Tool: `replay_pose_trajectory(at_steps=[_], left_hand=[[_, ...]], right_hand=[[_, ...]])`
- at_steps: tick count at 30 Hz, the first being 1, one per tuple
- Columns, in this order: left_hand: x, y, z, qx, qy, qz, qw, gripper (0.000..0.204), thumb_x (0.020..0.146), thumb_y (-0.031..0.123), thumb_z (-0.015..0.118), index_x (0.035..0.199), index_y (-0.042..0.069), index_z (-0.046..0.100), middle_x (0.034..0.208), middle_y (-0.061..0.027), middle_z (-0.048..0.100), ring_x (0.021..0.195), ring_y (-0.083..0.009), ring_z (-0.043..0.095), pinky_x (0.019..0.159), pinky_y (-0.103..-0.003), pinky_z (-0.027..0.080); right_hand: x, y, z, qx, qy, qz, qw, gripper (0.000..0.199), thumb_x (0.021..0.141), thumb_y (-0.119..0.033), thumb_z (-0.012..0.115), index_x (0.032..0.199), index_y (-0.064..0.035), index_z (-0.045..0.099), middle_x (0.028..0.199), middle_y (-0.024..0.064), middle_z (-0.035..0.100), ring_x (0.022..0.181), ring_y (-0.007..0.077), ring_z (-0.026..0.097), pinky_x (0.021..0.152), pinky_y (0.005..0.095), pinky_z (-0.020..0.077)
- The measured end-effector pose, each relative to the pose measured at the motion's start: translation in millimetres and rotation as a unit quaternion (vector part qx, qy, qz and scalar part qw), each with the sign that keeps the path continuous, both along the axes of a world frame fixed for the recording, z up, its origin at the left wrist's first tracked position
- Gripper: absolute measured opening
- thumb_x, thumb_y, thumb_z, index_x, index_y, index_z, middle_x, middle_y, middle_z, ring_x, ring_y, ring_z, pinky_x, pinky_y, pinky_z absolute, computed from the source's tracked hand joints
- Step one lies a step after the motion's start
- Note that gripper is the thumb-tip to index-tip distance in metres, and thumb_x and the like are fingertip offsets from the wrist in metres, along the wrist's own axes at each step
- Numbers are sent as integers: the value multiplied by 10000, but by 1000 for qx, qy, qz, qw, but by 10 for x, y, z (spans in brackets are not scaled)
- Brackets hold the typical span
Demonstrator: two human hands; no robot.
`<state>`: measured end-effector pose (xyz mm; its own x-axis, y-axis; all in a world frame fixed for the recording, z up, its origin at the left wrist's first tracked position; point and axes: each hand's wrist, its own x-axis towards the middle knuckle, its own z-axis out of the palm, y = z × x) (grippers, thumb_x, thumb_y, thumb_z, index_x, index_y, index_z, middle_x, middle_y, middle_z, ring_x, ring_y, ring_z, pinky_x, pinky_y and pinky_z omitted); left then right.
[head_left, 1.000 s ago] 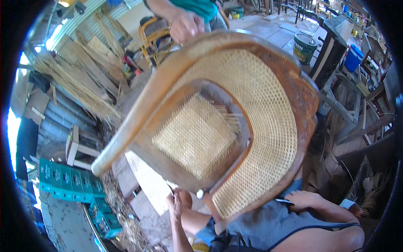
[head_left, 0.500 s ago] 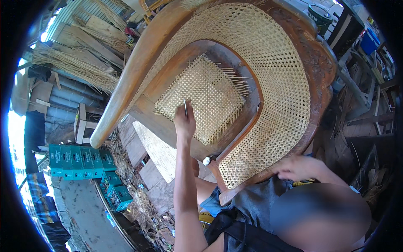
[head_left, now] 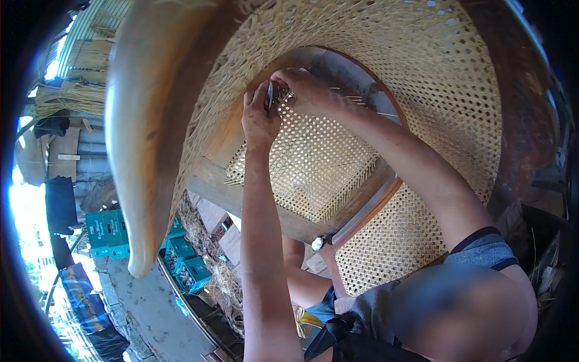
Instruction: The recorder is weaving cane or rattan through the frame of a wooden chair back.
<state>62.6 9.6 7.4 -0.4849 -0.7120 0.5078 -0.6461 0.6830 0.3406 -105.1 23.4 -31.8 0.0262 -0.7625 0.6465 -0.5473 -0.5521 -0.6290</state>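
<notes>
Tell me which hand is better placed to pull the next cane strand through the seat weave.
Probably the right hand: its fingertips sit on the loose strand ends at the woven cane seat. The left hand is busy gripping a small metal tool against the same edge.

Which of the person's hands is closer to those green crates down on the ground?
Left. The left hand is at the upper edge of the woven seat panel, on the side toward the green crates. The right hand is beside it, farther from them.

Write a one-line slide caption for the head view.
Both hands, left hand and right hand, meet at the woven cane seat edge.
</notes>
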Motion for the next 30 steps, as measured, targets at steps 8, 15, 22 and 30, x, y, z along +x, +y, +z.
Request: replay_pose_trajectory(at_steps=[8,15,22,30], left_hand=[[20,-15,-16,15,26,56,998,391,823,106,665,1194,229,649,958,-75,597,825,-267,642,715,-386,531],[-118,47,120,10,-22,78,997,266,817,156,684,1079,199,658,952,-72,592,830,-281,642,695,-413,525],[-89,-10,79,61,4,59,996,216,764,105,694,966,137,625,975,-86,590,855,-296,643,704,-423,525],[-39,25,-5,88,53,78,992,168,824,179,718,946,114,622,754,-73,665,665,-233,657,635,-344,515]], right_hand=[[160,13,130,102,-46,-11,994,367,739,-8,688,1075,-57,552,1005,105,657,949,289,636,813,390,519],[156,-6,2,106,-121,-1,987,314,742,-51,675,1042,-36,581,1012,153,639,950,337,636,836,444,516],[126,-11,-97,47,41,-62,996,217,804,-81,651,1001,-34,575,969,174,585,917,359,588,825,468,497],[102,31,-107,-49,20,-52,997,154,842,-134,619,961,-67,548,911,133,609,896,327,618,746,454,525]])
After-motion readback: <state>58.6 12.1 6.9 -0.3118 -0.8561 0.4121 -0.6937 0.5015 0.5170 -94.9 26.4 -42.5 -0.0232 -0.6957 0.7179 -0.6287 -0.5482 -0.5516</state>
